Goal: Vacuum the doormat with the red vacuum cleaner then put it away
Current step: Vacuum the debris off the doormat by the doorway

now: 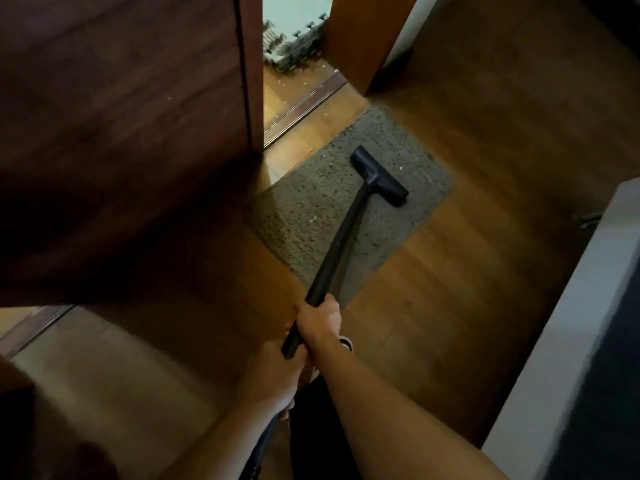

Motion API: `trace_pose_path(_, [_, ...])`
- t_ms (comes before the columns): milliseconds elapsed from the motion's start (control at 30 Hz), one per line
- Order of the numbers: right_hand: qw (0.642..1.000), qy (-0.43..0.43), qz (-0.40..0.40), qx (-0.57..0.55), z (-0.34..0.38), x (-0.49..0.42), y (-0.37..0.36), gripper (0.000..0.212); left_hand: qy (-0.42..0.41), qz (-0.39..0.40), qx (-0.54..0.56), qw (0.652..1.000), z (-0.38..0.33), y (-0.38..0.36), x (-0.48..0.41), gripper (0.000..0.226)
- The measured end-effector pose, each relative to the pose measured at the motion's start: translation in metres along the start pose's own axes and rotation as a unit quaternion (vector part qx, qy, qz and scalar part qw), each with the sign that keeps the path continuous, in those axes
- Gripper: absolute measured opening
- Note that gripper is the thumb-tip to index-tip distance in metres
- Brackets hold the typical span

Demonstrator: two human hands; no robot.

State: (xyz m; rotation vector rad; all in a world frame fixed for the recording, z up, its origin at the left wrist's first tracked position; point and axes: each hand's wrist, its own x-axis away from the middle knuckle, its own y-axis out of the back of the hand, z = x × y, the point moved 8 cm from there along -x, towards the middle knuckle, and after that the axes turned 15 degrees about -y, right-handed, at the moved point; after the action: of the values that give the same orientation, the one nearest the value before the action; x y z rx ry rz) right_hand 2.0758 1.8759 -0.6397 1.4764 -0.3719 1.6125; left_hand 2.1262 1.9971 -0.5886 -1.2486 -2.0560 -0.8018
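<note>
While both hands grip the black wand [341, 240], its nozzle [379, 175] rests on the doormat [311, 216]. Right hand [320, 322] is nearer the doormat than left hand [277, 375].

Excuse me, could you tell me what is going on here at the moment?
A person is vacuuming a doormat on the wood floor by a doorway. Both hands grip the black wand: the right hand higher up, the left hand at its lower end. The nozzle rests on the mat, which still shows pale specks. The vacuum's body is out of view.
</note>
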Motion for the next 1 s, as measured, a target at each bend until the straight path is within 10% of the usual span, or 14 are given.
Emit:
trace_pose_path(567, [1.0, -0.005, 0.02, -0.007, -0.162, 0.116, -0.154, 0.022, -0.04, -0.02, -0.072, 0.996, 0.172, 0.12, 0.135, 0.045])
trace_pose_path(1000, [1.0, -0.013, 0.01, -0.012, -0.182, 0.113, -0.147, 0.028, -0.045, -0.031, -0.167, 0.984, 0.174, 0.107, 0.147, 0.037])
